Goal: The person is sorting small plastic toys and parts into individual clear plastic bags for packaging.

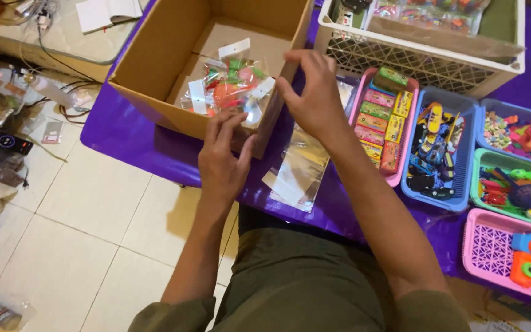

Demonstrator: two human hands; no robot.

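My left hand (pixel 224 161) and my right hand (pixel 311 92) are raised over the near edge of an open cardboard box (pixel 155 55). Between them I hold a clear plastic bag (pixel 250 101) filled with small colourful toys; the left hand's fingers pinch its lower edge and the right hand grips its right side. More filled clear bags (pixel 216 86) lie on the box's bottom. A stack of empty clear bags (pixel 299 169) lies on the purple sheet (pixel 124 132) just below my hands.
To the right are a pink basket (pixel 364 92) of small boxes, a blue basket (pixel 468 172) of toy cars, a green basket (pixel 479 161) and another pink basket (pixel 490 249) of toys. A white crate (pixel 425 58) stands behind. Cables and clutter lie on the tiled floor at left.
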